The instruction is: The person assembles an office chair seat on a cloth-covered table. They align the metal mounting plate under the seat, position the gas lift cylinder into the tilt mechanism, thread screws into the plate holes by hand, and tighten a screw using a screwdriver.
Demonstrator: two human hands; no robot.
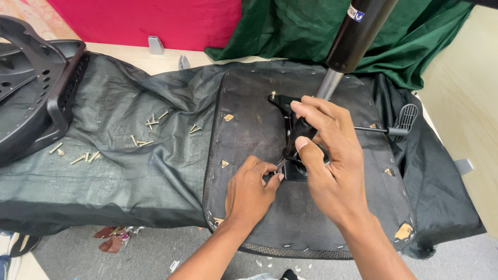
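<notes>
**Seat plate being fastened, hands at its near corner**

Screws (pixel 148 124) lie loose on black cloth (pixel 129 171). Left hand (pixel 249 194) pinches something small at the plate (pixel 290 129) on the upturned seat (pixel 249 129). Right hand (pixel 324 155) grips the plate below the gas cylinder (pixel 353 36). Next likely needs careful screw alignment.

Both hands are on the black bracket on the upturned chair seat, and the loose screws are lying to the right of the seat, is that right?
Not quite. The head view shows the loose screws lying left of the seat, on the dark cloth. The rest holds: the left hand and right hand are on the black bracket.
</notes>
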